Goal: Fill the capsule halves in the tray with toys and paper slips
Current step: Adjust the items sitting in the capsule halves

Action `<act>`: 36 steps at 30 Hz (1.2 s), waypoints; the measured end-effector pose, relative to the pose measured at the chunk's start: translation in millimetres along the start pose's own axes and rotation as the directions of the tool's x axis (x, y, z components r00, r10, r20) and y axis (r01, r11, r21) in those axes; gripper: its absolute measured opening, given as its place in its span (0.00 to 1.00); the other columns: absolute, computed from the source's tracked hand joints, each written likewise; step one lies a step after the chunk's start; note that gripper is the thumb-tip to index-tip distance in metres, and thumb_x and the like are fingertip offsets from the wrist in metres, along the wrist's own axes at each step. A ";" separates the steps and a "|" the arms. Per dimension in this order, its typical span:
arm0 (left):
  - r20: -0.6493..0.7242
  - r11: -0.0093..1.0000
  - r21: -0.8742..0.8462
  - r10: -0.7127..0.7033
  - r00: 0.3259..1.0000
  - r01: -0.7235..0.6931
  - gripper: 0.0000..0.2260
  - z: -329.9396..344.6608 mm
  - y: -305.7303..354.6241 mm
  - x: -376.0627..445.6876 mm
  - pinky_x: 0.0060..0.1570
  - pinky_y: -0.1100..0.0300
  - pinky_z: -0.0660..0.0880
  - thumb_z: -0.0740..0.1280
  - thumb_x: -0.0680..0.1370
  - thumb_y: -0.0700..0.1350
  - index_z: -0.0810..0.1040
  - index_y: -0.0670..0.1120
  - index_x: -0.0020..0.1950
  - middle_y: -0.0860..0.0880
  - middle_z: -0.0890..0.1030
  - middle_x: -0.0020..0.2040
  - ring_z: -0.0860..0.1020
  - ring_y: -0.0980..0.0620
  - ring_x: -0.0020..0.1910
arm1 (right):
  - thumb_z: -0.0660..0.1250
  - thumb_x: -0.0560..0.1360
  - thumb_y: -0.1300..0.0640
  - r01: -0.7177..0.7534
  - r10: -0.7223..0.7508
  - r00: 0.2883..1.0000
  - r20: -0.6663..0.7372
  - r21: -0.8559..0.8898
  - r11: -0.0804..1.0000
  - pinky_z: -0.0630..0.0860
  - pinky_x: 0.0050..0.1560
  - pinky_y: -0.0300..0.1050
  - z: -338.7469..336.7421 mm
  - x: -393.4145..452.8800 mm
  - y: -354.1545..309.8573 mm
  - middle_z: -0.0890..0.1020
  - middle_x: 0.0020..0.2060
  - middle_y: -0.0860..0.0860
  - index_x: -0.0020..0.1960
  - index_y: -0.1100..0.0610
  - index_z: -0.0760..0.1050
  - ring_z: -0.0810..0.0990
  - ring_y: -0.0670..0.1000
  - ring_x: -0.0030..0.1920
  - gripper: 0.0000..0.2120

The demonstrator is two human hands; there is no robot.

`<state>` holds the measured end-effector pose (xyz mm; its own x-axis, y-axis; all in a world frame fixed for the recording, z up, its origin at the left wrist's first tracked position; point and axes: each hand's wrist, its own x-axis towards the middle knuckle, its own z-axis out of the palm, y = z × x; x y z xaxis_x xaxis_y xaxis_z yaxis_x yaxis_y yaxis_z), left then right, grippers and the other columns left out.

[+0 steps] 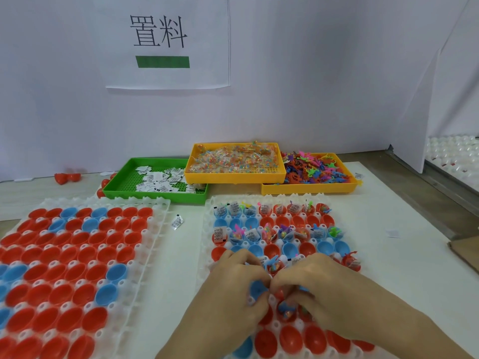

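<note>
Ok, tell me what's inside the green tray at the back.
The green tray holds a loose pile of white paper slips with black print, lying on its perforated floor. Its right end is hidden behind the yellow tray that overlaps it, so what lies there cannot be seen.

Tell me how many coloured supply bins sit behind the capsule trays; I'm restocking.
3. A green bin of paper slips at left, a yellow bin of bagged toys in the middle, and a yellow bin of loose toys at right, partly under it.
</note>
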<state>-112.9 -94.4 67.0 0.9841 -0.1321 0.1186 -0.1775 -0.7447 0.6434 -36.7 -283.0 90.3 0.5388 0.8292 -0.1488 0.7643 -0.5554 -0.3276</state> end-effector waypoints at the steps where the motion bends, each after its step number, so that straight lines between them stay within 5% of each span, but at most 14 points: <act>1: -0.001 1.000 -0.003 -0.001 1.000 0.001 0.06 -0.3 -0.9 0.6 0.59 0.64 0.67 0.69 0.77 0.49 0.82 0.57 0.53 0.64 0.71 0.52 0.66 0.62 0.57 | 0.65 0.79 0.59 0.002 -0.003 1.000 0.026 0.032 0.999 0.79 0.49 0.38 0.2 -3.8 -11.4 0.82 0.46 0.38 0.58 0.45 0.78 0.79 0.39 0.46 0.13; 7: -0.030 1.000 0.007 0.023 0.999 -0.023 0.07 -2.3 -3.2 6.6 0.58 0.69 0.65 0.68 0.77 0.51 0.82 0.57 0.54 0.66 0.70 0.50 0.66 0.62 0.57 | 0.63 0.80 0.55 -0.005 0.012 0.993 -0.119 0.054 0.999 0.76 0.53 0.36 3.6 -2.6 -1.4 0.82 0.52 0.36 0.65 0.40 0.74 0.77 0.37 0.50 0.17; 10: -0.102 1.000 -0.008 0.028 0.994 -0.028 0.07 -6.5 -6.3 9.5 0.56 0.74 0.62 0.70 0.76 0.51 0.80 0.60 0.53 0.65 0.72 0.51 0.66 0.63 0.59 | 0.67 0.77 0.51 0.024 -0.001 0.985 -0.172 0.130 0.991 0.74 0.53 0.31 -3.7 -10.0 -2.2 0.78 0.52 0.27 0.67 0.35 0.69 0.75 0.31 0.53 0.21; 13: -0.242 0.997 -0.080 -0.004 0.970 -0.016 0.09 -13.9 -17.0 14.9 0.51 0.76 0.64 0.73 0.75 0.46 0.82 0.61 0.50 0.63 0.77 0.51 0.69 0.62 0.57 | 0.70 0.77 0.50 -0.042 0.094 0.971 -0.221 0.230 0.972 0.73 0.51 0.28 -20.7 -15.7 7.4 0.78 0.48 0.27 0.64 0.36 0.75 0.77 0.33 0.52 0.17; 19: -0.555 0.931 -0.350 -0.292 0.779 0.100 0.13 -24.8 -75.0 42.3 0.41 0.73 0.72 0.68 0.77 0.36 0.81 0.56 0.47 0.55 0.81 0.51 0.77 0.57 0.52 | 0.72 0.76 0.59 -0.064 0.281 0.862 -0.422 0.459 0.886 0.77 0.45 0.34 -44.1 -13.6 53.9 0.84 0.43 0.36 0.50 0.42 0.85 0.82 0.42 0.46 0.12; 23: -0.508 0.772 -0.613 -0.549 0.663 0.170 0.07 -12.4 -104.5 73.5 0.48 0.50 0.78 0.62 0.82 0.37 0.79 0.45 0.52 0.46 0.81 0.51 0.80 0.47 0.48 | 0.70 0.77 0.60 -0.174 0.491 0.727 -0.479 0.564 0.807 0.79 0.46 0.33 -50.0 11.9 110.9 0.86 0.41 0.41 0.47 0.46 0.84 0.84 0.42 0.41 0.09; 26: -0.551 0.706 -0.703 -0.621 0.558 0.091 0.08 -1.8 -115.4 83.3 0.37 0.58 0.82 0.59 0.82 0.35 0.78 0.42 0.49 0.42 0.80 0.46 0.81 0.47 0.42 | 0.69 0.78 0.60 -0.330 0.618 0.600 -0.508 0.547 0.770 0.73 0.43 0.28 -49.9 37.8 155.1 0.84 0.48 0.45 0.52 0.51 0.83 0.81 0.42 0.42 0.07; 29: -0.591 0.713 -0.698 -0.620 0.515 0.058 0.12 0.9 -125.4 82.2 0.33 0.66 0.79 0.58 0.81 0.32 0.77 0.42 0.43 0.42 0.81 0.41 0.82 0.54 0.34 | 0.67 0.77 0.64 -0.457 0.689 0.503 -0.522 0.516 0.725 0.73 0.51 0.36 -53.4 61.4 188.7 0.84 0.54 0.52 0.57 0.57 0.83 0.80 0.48 0.49 0.11; 36: -0.606 0.708 -0.705 -0.626 0.491 0.033 0.15 3.6 -135.5 86.0 0.33 0.63 0.78 0.57 0.79 0.27 0.77 0.41 0.39 0.46 0.81 0.33 0.80 0.58 0.28 | 0.69 0.76 0.64 -0.658 0.761 0.514 -0.395 0.388 0.646 0.70 0.46 0.40 -60.0 105.0 212.7 0.78 0.64 0.57 0.53 0.55 0.82 0.79 0.56 0.59 0.08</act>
<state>-4.2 -7.2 -12.7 0.5922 0.7977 0.1137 -0.0960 -0.0702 0.9929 203.7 -317.8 61.0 0.9989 -0.0212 0.0422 0.0015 -0.8794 -0.4761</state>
